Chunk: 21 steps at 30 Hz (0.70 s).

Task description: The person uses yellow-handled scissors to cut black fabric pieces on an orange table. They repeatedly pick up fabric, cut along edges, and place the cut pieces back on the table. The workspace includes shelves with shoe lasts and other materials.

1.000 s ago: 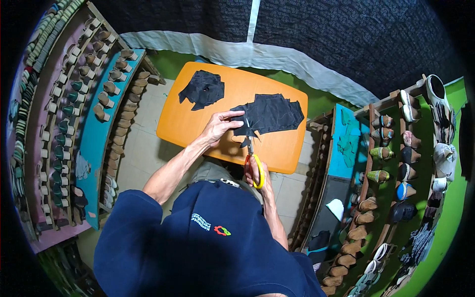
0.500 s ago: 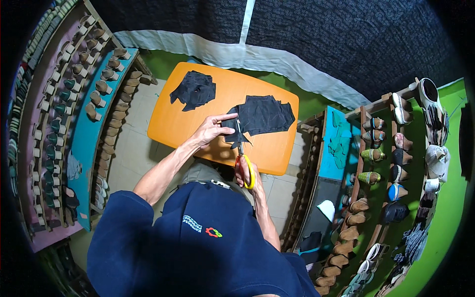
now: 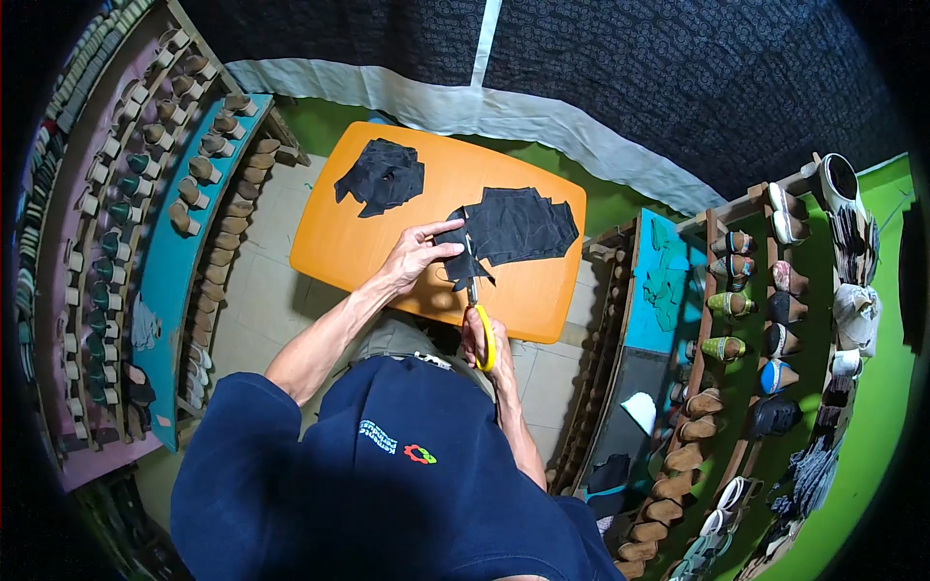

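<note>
My left hand (image 3: pixel 422 254) is closed on a small black cloth piece (image 3: pixel 459 265), thumb and fingers pinching its left side near the front of the orange table (image 3: pixel 542 300). My right hand (image 3: pixel 480 341) grips yellow-handled scissors (image 3: pixel 487 339), their blades pointing away from me into the same piece. Just right of the cut piece lies a flat stack of black cloth pieces (image 3: pixel 525 225). Farther left on the table is a second pile of black pieces (image 3: pixel 382 178), with uneven edges.
Racks of shoe lasts (image 3: pixel 109 247) line the left side, by a turquoise board (image 3: pixel 160 281). On the right stand shelves with shoes and lasts (image 3: pixel 699 426), and a turquoise surface holding green scraps (image 3: pixel 664 276). A dark patterned curtain (image 3: pixel 620 68) hangs behind the table.
The scissor handles have come closer together, with less of their red part showing. My left hand keeps its hold, and the cloth has shifted only slightly.
</note>
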Available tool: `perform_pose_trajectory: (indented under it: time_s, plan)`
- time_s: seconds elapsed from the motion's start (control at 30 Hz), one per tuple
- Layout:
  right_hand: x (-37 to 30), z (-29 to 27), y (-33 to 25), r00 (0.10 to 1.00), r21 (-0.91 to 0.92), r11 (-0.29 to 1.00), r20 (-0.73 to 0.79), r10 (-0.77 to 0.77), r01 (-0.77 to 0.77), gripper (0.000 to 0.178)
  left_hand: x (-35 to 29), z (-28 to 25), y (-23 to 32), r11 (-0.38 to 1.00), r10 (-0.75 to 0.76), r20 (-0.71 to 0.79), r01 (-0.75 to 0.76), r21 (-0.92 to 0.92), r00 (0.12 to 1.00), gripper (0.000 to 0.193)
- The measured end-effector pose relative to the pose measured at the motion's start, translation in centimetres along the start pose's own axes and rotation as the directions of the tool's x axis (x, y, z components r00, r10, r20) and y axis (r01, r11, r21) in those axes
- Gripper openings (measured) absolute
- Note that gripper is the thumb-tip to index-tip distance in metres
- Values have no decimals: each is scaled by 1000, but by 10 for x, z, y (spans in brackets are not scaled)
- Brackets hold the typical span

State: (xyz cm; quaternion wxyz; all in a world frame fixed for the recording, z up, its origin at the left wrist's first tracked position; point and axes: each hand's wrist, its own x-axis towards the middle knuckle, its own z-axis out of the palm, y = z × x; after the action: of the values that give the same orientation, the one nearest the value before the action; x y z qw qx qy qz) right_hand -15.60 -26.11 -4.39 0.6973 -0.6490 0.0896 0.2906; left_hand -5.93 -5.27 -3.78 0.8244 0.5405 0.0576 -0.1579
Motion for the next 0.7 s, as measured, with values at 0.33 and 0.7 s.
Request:
perform_pose_trajectory:
  time_s: [0.33,0.7]
  plan:
    - [6,4,3,999,-5,999,7,37,-37,49,-7,3,4,999,47,-22,-47,-20,999,58]
    - [11,6,7,999,10,999,25,32,-33,53,-7,-5,-4,999,36,-13,-36,13,999,57]
